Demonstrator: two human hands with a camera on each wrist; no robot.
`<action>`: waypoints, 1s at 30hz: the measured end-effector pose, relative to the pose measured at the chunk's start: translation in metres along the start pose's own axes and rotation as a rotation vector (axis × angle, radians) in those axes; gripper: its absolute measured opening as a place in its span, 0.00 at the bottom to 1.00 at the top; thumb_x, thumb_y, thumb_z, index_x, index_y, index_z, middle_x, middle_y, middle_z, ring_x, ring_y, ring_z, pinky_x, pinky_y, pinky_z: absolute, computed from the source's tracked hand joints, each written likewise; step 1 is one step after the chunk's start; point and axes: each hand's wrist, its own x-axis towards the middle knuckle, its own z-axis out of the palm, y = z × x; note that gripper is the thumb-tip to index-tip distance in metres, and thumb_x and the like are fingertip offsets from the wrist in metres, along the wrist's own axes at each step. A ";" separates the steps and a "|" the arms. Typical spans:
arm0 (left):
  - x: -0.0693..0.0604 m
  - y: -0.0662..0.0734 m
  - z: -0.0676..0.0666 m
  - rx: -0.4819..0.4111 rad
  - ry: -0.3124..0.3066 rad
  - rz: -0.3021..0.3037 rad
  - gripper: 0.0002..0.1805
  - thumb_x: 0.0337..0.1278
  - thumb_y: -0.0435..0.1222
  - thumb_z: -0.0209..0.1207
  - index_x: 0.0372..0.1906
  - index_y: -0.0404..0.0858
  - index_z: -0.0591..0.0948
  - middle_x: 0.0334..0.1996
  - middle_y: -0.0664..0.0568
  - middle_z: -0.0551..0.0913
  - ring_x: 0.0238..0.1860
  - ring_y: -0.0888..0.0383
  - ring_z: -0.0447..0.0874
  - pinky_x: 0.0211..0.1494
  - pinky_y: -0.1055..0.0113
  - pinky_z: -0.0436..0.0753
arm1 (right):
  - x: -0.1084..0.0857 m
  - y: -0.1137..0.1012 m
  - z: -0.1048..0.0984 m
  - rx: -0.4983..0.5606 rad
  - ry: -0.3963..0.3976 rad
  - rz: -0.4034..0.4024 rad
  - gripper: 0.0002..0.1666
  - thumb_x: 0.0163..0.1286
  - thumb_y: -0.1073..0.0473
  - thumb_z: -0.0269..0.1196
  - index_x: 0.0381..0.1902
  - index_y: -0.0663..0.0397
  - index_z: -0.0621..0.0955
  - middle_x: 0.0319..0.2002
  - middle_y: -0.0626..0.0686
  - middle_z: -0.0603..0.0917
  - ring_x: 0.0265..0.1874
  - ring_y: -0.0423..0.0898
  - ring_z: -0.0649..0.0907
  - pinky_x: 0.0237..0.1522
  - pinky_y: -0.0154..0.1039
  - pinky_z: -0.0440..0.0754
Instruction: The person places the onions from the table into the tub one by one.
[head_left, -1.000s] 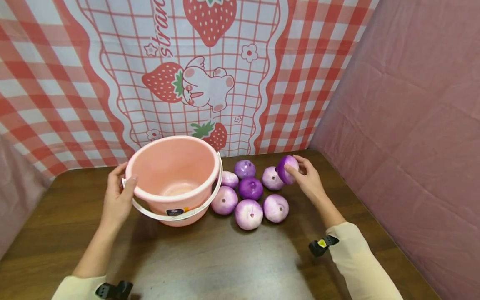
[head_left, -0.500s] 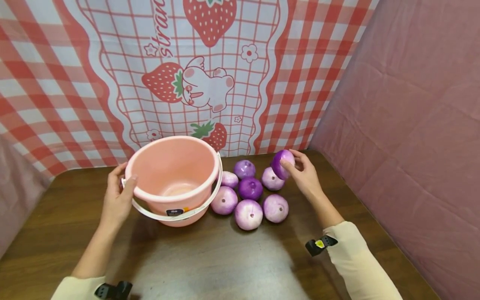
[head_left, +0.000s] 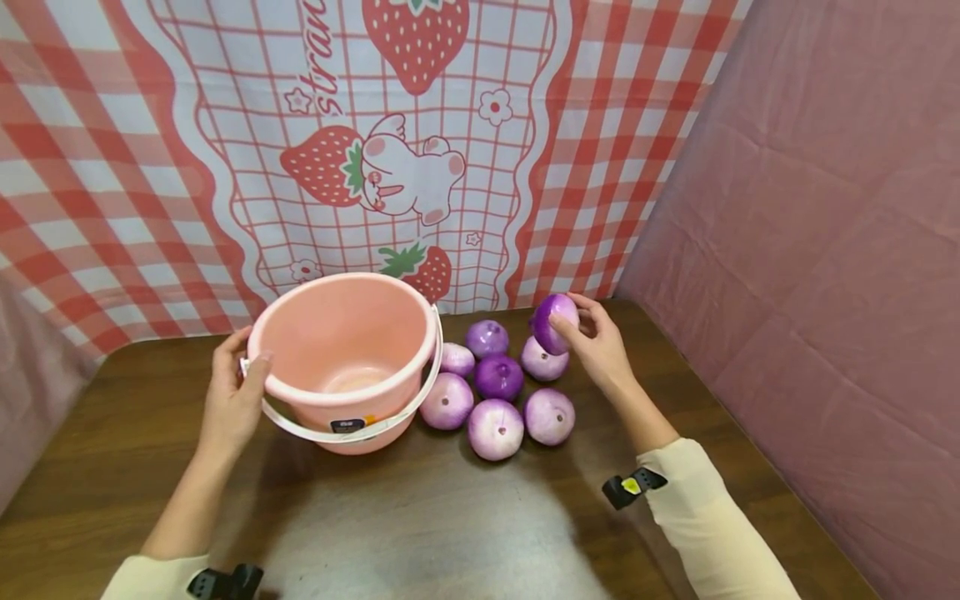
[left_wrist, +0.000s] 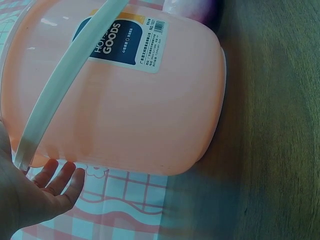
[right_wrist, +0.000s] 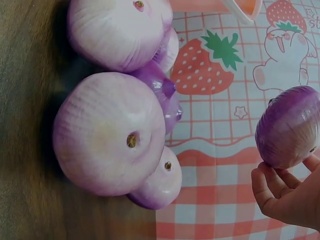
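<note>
In the head view my left hand (head_left: pixel 234 400) grips the left rim of a pink bucket (head_left: pixel 345 333), thumb over the edge; its fingers curl by the handle's end in the left wrist view. Nothing lies on the visible bottom of the bucket. My right hand (head_left: pixel 596 342) pinches a purple onion (head_left: pixel 555 323) above a paler onion (head_left: pixel 544 360) at the back right of the group. The right wrist view shows the held onion (right_wrist: pixel 290 127) raised off the table, at the fingertips.
Several more onions sit close together right of the bucket, among them a dark purple one (head_left: pixel 498 377) and a pale one in front (head_left: pixel 496 430). A white handle (head_left: pixel 352 433) hangs across the bucket's front. A checked cloth (head_left: pixel 600 150) stands behind the wooden table (head_left: pixel 420 525).
My right hand has moved left and slightly toward the back with the purple onion, which now partly covers the paler onion. My left hand still grips the bucket, which has stayed in place.
</note>
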 end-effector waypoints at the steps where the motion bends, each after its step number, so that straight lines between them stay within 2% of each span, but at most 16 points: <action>1: 0.000 0.000 0.000 -0.002 -0.001 0.001 0.24 0.66 0.31 0.46 0.65 0.33 0.60 0.45 0.65 0.70 0.40 0.75 0.72 0.41 0.89 0.74 | 0.000 -0.001 0.001 0.002 -0.001 -0.001 0.35 0.64 0.47 0.60 0.65 0.52 0.66 0.56 0.61 0.76 0.52 0.52 0.77 0.42 0.23 0.76; 7: 0.000 -0.001 0.000 -0.024 -0.006 -0.006 0.24 0.66 0.31 0.47 0.65 0.35 0.60 0.46 0.65 0.69 0.41 0.74 0.73 0.41 0.89 0.74 | 0.001 -0.007 0.005 0.024 -0.013 -0.009 0.35 0.64 0.48 0.61 0.65 0.53 0.65 0.57 0.60 0.75 0.53 0.53 0.77 0.43 0.25 0.76; 13: 0.001 -0.001 0.000 -0.025 -0.012 -0.003 0.24 0.66 0.31 0.47 0.65 0.34 0.59 0.46 0.65 0.69 0.41 0.74 0.73 0.40 0.89 0.74 | 0.001 -0.014 0.010 0.027 -0.023 -0.021 0.34 0.63 0.48 0.61 0.65 0.51 0.66 0.56 0.59 0.76 0.53 0.53 0.77 0.48 0.32 0.77; 20: 0.000 -0.001 0.000 -0.040 -0.016 -0.004 0.24 0.66 0.31 0.46 0.65 0.34 0.59 0.47 0.65 0.69 0.41 0.74 0.74 0.40 0.89 0.75 | 0.001 -0.019 0.016 0.042 -0.040 -0.053 0.34 0.64 0.50 0.61 0.65 0.50 0.66 0.58 0.59 0.76 0.54 0.53 0.77 0.46 0.28 0.77; 27: -0.001 0.001 0.000 -0.040 -0.009 -0.010 0.23 0.66 0.31 0.46 0.64 0.34 0.60 0.47 0.63 0.70 0.40 0.74 0.74 0.40 0.88 0.75 | 0.001 -0.025 0.019 0.035 -0.039 -0.072 0.34 0.63 0.48 0.62 0.65 0.48 0.67 0.59 0.57 0.76 0.54 0.53 0.78 0.52 0.41 0.78; 30: 0.000 0.001 0.000 -0.036 -0.007 -0.009 0.23 0.66 0.31 0.46 0.64 0.35 0.60 0.47 0.64 0.70 0.40 0.74 0.74 0.40 0.88 0.75 | 0.001 -0.027 0.021 0.029 -0.037 -0.080 0.34 0.63 0.47 0.62 0.65 0.47 0.67 0.58 0.57 0.76 0.54 0.53 0.78 0.52 0.42 0.78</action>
